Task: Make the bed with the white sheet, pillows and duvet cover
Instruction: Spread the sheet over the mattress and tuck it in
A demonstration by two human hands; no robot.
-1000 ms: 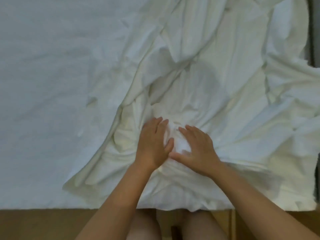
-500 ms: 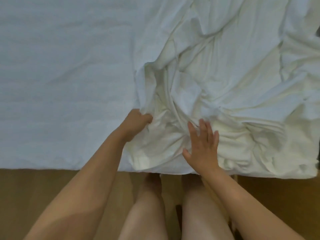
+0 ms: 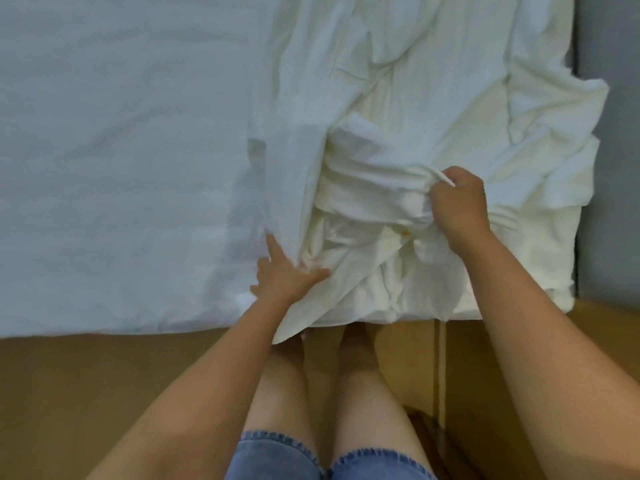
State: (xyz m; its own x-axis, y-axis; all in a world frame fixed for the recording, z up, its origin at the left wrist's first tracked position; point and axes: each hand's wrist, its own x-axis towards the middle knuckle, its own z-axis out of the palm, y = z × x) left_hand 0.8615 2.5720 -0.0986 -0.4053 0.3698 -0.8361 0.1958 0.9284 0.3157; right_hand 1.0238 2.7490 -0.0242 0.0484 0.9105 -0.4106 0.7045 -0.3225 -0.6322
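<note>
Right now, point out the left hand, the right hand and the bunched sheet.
left hand (image 3: 289, 271), head view, back of the hand.
right hand (image 3: 459, 202), head view, back of the fist.
bunched sheet (image 3: 433, 98), head view, upper folds.

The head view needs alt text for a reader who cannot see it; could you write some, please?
A person's right hand grips a bunched fold of crumpled white sheet, while the left hand rests with fingers spread at its edge. The bed beside it lies smooth above a brown floor.

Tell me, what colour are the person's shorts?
Blue denim, with frayed hems. The shorts show at the bottom of the head view.
</note>
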